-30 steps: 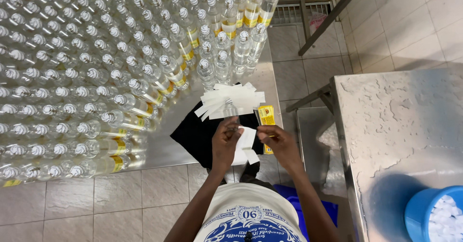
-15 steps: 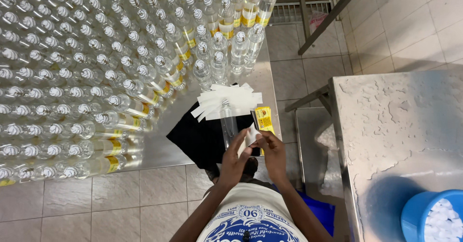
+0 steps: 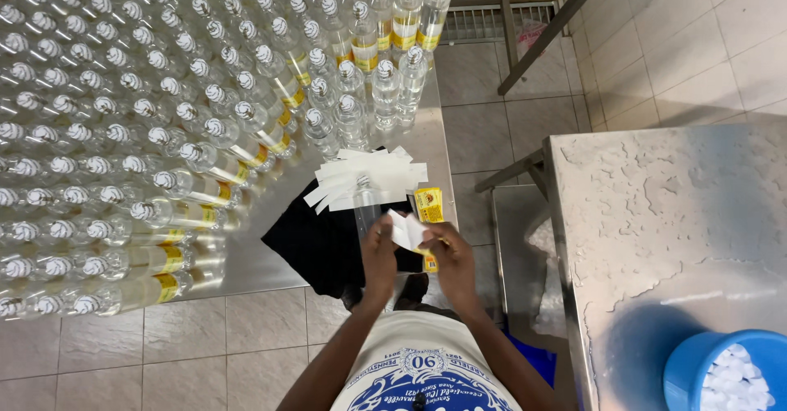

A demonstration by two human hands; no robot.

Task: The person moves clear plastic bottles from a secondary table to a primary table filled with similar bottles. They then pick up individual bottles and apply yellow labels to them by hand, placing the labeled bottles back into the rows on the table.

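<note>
White label strip pinched between both hands above black cloth, near table edge. Left hand fingers closed on strip; right hand fingers closed on its other end. Clear bottle just beyond. Best keep strip taut, square to bottle.

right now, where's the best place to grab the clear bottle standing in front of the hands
Probably the clear bottle by its neck just under the cap, coming from above: it stands upright on the black cloth, labels fanned behind it, left hand nearest.
</note>
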